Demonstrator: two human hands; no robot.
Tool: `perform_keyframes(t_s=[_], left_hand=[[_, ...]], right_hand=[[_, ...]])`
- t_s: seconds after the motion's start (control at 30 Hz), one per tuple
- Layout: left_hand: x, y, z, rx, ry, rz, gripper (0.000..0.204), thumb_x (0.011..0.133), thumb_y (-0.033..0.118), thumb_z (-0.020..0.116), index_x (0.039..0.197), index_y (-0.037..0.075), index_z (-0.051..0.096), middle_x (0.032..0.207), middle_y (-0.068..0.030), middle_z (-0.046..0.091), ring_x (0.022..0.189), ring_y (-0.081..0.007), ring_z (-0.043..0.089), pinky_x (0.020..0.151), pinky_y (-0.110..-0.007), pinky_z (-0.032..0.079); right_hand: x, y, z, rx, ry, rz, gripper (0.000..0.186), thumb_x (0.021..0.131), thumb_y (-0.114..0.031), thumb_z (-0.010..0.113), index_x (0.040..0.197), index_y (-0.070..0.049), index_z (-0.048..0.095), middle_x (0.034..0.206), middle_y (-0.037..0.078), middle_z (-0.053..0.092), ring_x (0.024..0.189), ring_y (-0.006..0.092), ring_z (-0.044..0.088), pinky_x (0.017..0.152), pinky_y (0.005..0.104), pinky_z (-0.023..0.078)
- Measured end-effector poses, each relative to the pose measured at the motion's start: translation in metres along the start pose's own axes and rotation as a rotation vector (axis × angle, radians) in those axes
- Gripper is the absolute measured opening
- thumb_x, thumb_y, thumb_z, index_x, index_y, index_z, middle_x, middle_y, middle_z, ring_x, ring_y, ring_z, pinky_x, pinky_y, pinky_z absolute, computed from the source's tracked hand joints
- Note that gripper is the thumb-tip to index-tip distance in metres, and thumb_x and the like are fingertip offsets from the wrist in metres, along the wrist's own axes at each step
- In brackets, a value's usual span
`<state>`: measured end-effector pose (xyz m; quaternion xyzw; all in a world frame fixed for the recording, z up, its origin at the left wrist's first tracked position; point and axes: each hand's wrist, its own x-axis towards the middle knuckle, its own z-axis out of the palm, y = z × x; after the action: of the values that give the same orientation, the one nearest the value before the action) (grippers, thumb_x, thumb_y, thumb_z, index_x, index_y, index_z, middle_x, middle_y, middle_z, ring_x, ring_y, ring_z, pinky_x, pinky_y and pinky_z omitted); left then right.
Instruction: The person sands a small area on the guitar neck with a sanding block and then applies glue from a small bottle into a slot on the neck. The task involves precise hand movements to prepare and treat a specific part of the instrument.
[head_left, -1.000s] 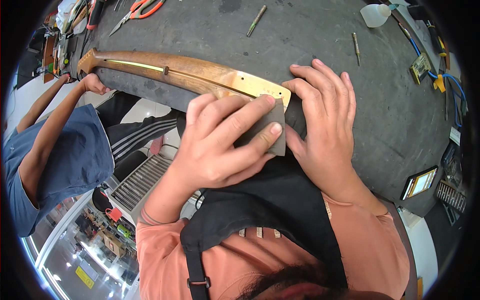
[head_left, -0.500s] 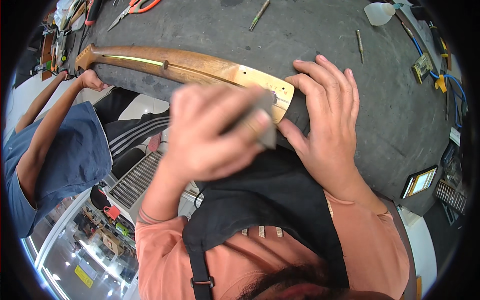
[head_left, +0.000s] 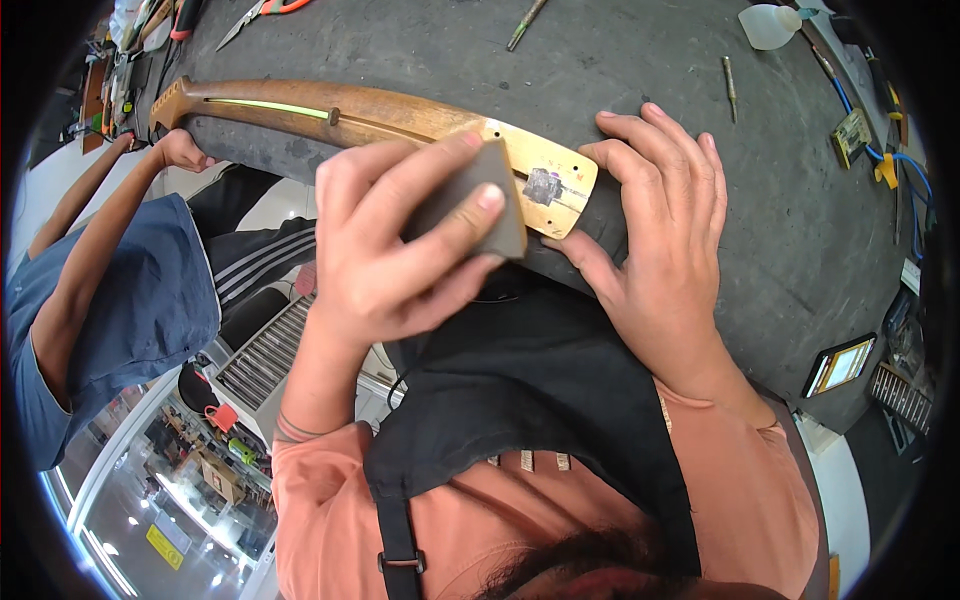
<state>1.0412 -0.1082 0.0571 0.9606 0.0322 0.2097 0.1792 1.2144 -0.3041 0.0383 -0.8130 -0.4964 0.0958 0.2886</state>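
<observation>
Far left on the dark surface (head_left: 640, 60), orange-handled scissors (head_left: 240, 26); to their right, a slim greenish rod (head_left: 524, 26), then a second rod (head_left: 730, 88). Far right, a translucent bottle (head_left: 768, 28). Along the right side, a blue cable (head_left: 928, 187) and, nearer, a phone (head_left: 840, 367) with lit screen. Near left, a slatted grille (head_left: 263, 360).

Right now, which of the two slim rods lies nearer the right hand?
The rod nearer the whitish bottle, wholly visible; the other rod runs off the picture's top.
</observation>
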Motion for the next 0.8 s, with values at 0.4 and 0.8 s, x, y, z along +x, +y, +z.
perform_keyframes(t_s=[0.4, 0.8], left_hand=[[0.006, 0.021, 0.006, -0.069, -0.123, 0.098, 0.047, 0.081, 0.03, 0.089, 0.124, 0.013, 0.083, 0.14, -0.0206, 0.077, 0.107, -0.0366, 0.068, 0.091, -0.048, 0.052], [0.012, 0.033, 0.016, -0.062, -0.082, 0.105, 0.047, 0.081, 0.03, 0.089, 0.123, 0.011, 0.084, 0.136, -0.0195, 0.077, 0.106, -0.0354, 0.069, 0.093, -0.046, 0.052]], right_hand=[[-0.001, 0.001, 0.002, -0.008, 0.024, -0.005, 0.074, 0.072, -0.01, 0.097, 0.137, -0.016, 0.063, 0.15, 0.001, 0.062, 0.153, 0.0321, 0.052, 0.132, 0.0619, 0.032], [-0.002, 0.008, 0.008, -0.103, 0.048, -0.075, 0.07, 0.075, -0.022, 0.097, 0.137, -0.015, 0.064, 0.15, 0.001, 0.062, 0.152, 0.0318, 0.053, 0.131, 0.0617, 0.032]])
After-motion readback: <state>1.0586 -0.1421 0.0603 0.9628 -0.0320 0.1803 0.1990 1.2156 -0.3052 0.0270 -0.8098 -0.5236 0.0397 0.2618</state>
